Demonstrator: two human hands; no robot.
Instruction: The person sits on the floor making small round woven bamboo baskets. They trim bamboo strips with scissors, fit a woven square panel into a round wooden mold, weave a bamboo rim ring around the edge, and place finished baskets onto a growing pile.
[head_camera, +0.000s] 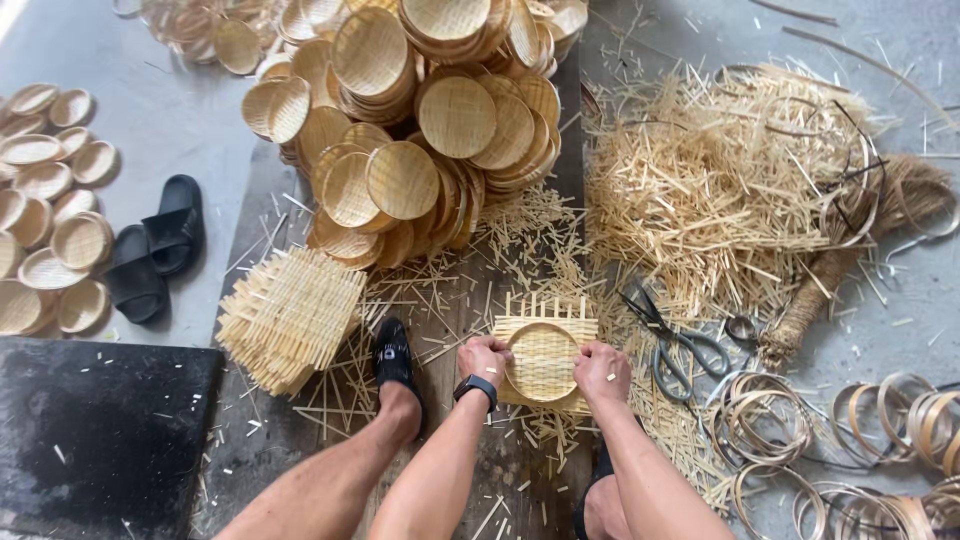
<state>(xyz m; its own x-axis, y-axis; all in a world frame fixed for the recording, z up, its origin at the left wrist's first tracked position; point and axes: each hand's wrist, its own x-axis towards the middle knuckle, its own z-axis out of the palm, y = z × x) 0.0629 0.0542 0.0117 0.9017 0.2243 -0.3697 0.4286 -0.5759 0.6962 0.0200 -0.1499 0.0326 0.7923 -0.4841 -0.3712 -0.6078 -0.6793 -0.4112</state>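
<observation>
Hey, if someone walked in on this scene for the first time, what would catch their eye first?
Probably the big heap of round woven bamboo trays piled at top centre, and the sprawling mound of pale bamboo offcut strips to its right. Lower down, the left hand and right hand press a round bamboo hoop onto a square woven bamboo mat on the floor, with grey-handled scissors just to the right.
</observation>
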